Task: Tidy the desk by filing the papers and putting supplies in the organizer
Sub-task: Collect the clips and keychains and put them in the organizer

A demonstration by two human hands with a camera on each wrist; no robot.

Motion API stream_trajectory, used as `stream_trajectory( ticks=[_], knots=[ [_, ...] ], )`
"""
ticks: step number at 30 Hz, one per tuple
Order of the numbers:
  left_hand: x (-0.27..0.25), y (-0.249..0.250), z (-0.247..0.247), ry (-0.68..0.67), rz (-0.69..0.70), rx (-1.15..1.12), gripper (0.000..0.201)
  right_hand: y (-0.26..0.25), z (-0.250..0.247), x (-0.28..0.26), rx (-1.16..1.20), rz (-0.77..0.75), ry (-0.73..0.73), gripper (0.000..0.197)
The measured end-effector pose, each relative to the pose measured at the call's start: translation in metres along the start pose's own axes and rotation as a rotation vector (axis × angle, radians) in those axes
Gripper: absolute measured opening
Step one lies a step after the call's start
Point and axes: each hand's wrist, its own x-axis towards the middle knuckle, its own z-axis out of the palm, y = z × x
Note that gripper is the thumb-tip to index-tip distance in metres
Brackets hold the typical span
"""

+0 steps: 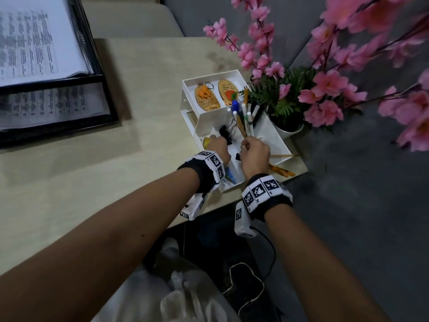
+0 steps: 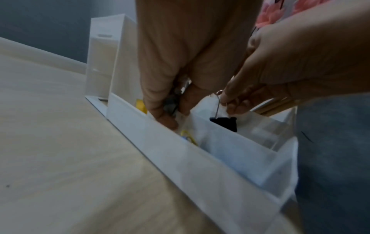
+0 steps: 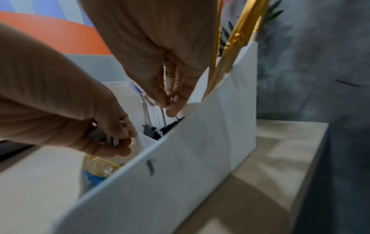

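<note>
A white organizer (image 1: 209, 119) stands near the desk's right edge, with pens (image 1: 246, 117) upright in its tall compartment. My right hand (image 1: 249, 147) hovers over a front compartment and pinches the wire handle of a black binder clip (image 2: 224, 123), which hangs just inside the organizer wall (image 2: 200, 158). In the right wrist view the right hand (image 3: 170, 104) shows the same pinch above that clip (image 3: 172, 125). My left hand (image 1: 217, 145) reaches into the neighbouring compartment, its fingers (image 2: 166, 120) curled round a small grey metal item (image 3: 106, 139). Another black binder clip (image 1: 226, 134) stands beside it.
An open black folder of printed papers (image 1: 46, 66) lies at the desk's far left. Two wooden key tags (image 1: 206, 98) lie in the organizer's back tray. Yellow rubber bands (image 3: 104, 164) sit in a front compartment. A potted pink-flower plant (image 1: 290, 126) crowds the right side; pencils (image 1: 282, 170) lie by the desk edge.
</note>
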Motion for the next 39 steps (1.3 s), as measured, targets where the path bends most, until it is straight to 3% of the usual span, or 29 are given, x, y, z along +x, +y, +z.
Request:
stream_trajectory(
  ticks=[6,12,16,18,20,25,27,33,39],
  knots=[
    [-0.002,-0.002,0.005,0.018,0.061,0.034,0.037,0.006,-0.003,-0.002,0.159,0.055,0.044,0.023],
    [-0.02,-0.018,-0.025,0.128,0.123,-0.217,0.035,-0.012,0.001,-0.012,0.267,0.05,0.204,0.022],
    [-0.043,-0.062,-0.061,0.236,0.098,-0.498,0.021,-0.058,0.021,-0.026,0.339,-0.107,0.22,0.019],
    [-0.057,-0.098,-0.083,0.285,0.033,-0.681,0.019,-0.091,0.039,-0.036,0.382,-0.189,0.15,0.018],
    [-0.075,-0.145,-0.106,0.373,-0.075,-0.85,0.029,-0.13,0.061,-0.052,0.42,-0.283,0.019,0.019],
    [-0.133,-0.264,-0.156,0.563,-0.351,-1.144,0.029,-0.215,0.123,-0.103,0.255,-0.553,-0.495,0.018],
    [-0.16,-0.307,-0.173,0.634,-0.426,-1.242,0.027,-0.246,0.151,-0.126,0.157,-0.641,-0.628,0.019],
    [-0.217,-0.401,-0.204,0.769,-0.587,-1.434,0.021,-0.305,0.22,-0.177,-0.033,-0.788,-0.795,0.031],
    [-0.236,-0.443,-0.214,0.742,-0.621,-1.47,0.022,-0.311,0.249,-0.2,-0.143,-0.917,-0.821,0.034]
  ],
)
